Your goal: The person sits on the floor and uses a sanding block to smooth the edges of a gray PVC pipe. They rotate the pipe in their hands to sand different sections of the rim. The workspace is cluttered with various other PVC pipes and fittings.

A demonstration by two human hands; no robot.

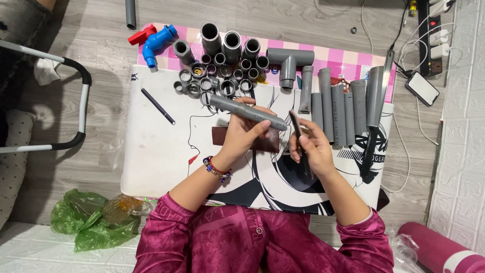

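Observation:
My left hand (pixel 241 132) grips a grey plastic pipe (pixel 222 103) that lies slanted from upper left to lower right above a white printed mat (pixel 156 151). My right hand (pixel 316 147) holds a thin dark blade-like tool (pixel 295 123), its tip pointing up close to the pipe's right end. Under my left hand lies a dark brown rectangular piece (pixel 219 135). A beaded bracelet (pixel 217 169) is on my left wrist.
Several grey pipe fittings (pixel 222 65) cluster at the mat's far edge, with a grey tee (pixel 289 60), a blue elbow (pixel 156 43) and a red part (pixel 139 36). Cut grey pipes (pixel 343 101) lie at right beside a long saw (pixel 375 131). A black pen (pixel 157 106), phone (pixel 422 88), green bag (pixel 88 220).

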